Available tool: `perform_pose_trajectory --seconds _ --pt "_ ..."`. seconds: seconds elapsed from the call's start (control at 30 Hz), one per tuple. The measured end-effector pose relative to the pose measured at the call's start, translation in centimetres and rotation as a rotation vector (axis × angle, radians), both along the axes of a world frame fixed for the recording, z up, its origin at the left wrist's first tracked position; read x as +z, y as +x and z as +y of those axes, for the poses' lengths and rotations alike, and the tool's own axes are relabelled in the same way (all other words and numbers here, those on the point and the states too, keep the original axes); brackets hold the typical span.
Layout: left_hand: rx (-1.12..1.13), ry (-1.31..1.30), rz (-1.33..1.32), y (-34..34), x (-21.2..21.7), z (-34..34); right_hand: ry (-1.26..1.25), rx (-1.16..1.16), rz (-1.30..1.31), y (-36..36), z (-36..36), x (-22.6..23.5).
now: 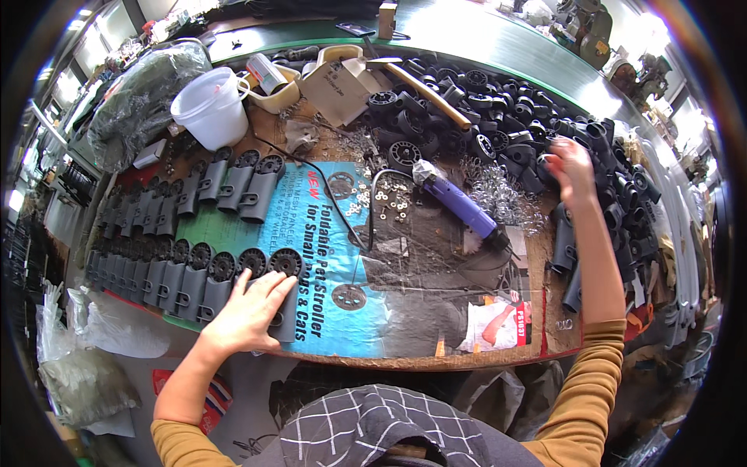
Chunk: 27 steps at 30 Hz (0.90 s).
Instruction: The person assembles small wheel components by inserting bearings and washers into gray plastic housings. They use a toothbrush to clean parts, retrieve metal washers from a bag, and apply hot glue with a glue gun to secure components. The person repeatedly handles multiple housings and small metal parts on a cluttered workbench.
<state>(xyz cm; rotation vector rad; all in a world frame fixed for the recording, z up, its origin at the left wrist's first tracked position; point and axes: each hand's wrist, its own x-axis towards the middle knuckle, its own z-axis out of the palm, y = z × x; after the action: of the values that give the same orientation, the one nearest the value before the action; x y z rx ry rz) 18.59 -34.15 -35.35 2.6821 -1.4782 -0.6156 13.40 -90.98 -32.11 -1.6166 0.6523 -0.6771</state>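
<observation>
My left hand (250, 306) lies with its fingers spread over the last parts of the front row of dark grey plastic joints (220, 268); each has a round ribbed disc on top of a flat sleeve. It presses on them without wrapping round any. A second row of like joints (253, 187) stands behind. At the right, my right hand (573, 167) is over the edge of a heap of black plastic parts (506, 117). Its fingers are loosely bent and apart, and nothing shows in them. Whether the fingertips touch a part is hard to see.
A purple power screwdriver (463, 204) with a cord lies mid-table beside loose metal springs (498, 191) and small white nuts (395, 198). A white bucket (210, 109) stands back left. Printed cardboard (334, 257) covers the table; a green conveyor belt (459, 35) runs behind.
</observation>
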Motion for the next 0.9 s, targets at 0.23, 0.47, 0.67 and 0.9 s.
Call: perform_pose_trajectory --seconds 0.23,0.47,0.67,0.9 --pt "-0.102 -0.309 0.189 -3.4 2.2 -5.7 -1.328 0.737 0.018 14.9 16.8 -7.2" --pt "-0.232 -0.523 0.222 -6.3 -2.9 -13.1 -1.318 0.768 0.109 16.5 17.4 -8.2" --pt "-0.147 -0.600 0.266 -5.9 -6.1 -13.6 -0.621 0.615 0.070 1.7 17.9 -5.0" --pt "0.246 -0.630 0.271 -5.1 -9.1 -15.0 -0.640 0.736 0.198 -6.8 22.4 -9.0"
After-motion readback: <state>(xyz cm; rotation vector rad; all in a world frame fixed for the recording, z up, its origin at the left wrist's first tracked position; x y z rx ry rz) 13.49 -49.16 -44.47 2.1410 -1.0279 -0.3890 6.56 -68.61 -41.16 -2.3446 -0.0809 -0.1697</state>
